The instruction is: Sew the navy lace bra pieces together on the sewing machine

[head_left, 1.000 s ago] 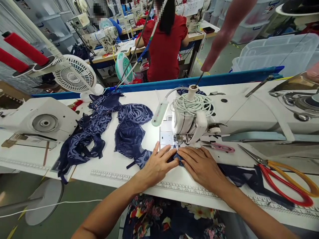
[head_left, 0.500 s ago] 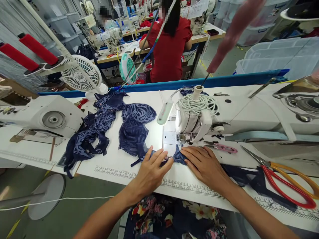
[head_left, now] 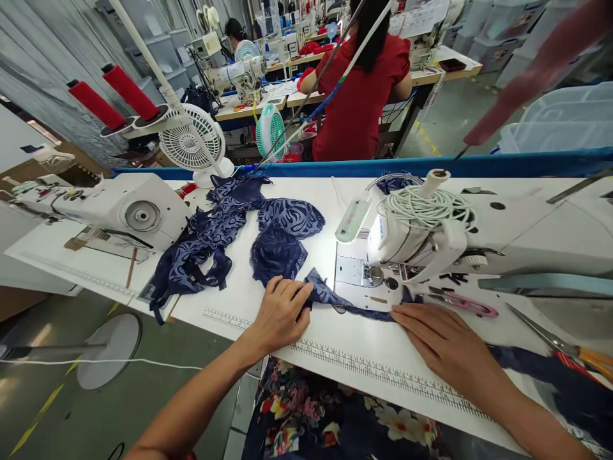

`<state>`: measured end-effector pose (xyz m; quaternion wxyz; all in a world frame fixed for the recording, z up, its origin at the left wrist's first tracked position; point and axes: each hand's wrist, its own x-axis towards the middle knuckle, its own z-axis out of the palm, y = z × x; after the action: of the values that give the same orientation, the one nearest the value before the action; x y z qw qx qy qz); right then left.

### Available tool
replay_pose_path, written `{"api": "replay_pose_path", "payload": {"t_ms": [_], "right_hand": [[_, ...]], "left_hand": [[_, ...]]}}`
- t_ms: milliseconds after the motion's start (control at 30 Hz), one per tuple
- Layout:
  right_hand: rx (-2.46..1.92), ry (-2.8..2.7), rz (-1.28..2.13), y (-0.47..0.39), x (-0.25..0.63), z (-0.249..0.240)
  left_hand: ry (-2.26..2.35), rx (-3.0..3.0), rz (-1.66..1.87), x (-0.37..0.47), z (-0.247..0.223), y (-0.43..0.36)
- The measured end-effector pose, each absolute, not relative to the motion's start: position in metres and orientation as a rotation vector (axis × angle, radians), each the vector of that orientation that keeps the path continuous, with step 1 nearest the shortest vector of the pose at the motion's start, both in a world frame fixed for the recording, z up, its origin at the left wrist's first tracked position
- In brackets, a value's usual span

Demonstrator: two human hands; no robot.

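Observation:
A navy bra with a patterned cup (head_left: pixel 291 217) and a plain-lined cup (head_left: pixel 278 254) lies on the white sewing table. My left hand (head_left: pixel 282 314) has its fingers curled over fabric at the cup's lower edge. From there a narrow navy strip (head_left: pixel 357 310) runs across to my right hand (head_left: pixel 443 338), whose fingers, held together and fairly straight, pin its far end. The part under each palm is hidden. Just beyond the strip, the sewing machine (head_left: pixel 407 236) has its lit needle area over a metal plate (head_left: pixel 350 271), with no fabric under the presser foot.
Pink-handled snips (head_left: pixel 472 305) and large scissors (head_left: pixel 550 332) lie right of the machine. Navy bra pieces (head_left: pixel 201 243) are heaped at left, beside a second machine (head_left: pixel 138 214). A white fan (head_left: pixel 191 137) stands behind. A person in red (head_left: pixel 359 96) sits beyond the blue edge.
My right hand has moved right, away from the needle area, and the strip now stretches between my hands. The fabric has come away from the needle area. The view has shifted.

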<state>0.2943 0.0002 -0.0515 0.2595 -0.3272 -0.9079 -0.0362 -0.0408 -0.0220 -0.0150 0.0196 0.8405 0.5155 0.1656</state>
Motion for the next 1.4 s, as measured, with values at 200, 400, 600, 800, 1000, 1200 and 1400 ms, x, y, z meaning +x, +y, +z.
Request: {"api": "replay_pose_path", "payload": {"t_ms": [200,400,600,800,1000,1200,1400], "right_hand": [[-0.965,-2.407,-0.071,-0.003,0.314,-0.053],[-0.969,-2.389,-0.079,-0.004,0.316,-0.056],[-0.981,-2.367,-0.081,-0.004,0.317,-0.057],[-1.005,-2.374,-0.075,-0.005,0.316,-0.059],[-0.965,-2.389,-0.142,-0.003,0.311,-0.044],[-1.15,-2.394,-0.188,0.007,0.251,-0.017],[-1.346,-2.554,0.144,0.038,0.196,-0.015]], "left_hand": [[1.517,2.55,0.538,-0.038,-0.015,-0.014],[1.493,2.678,0.561,-0.065,0.012,0.0],[2.127,2.797,0.775,-0.068,0.027,0.005],[1.803,2.768,0.508,-0.037,0.013,-0.018],[1.794,2.371,0.637,-0.007,-0.002,-0.002],[1.782,2.345,0.443,0.008,-0.026,0.02],[1.764,2.371,0.406,0.007,-0.026,0.016]]}}
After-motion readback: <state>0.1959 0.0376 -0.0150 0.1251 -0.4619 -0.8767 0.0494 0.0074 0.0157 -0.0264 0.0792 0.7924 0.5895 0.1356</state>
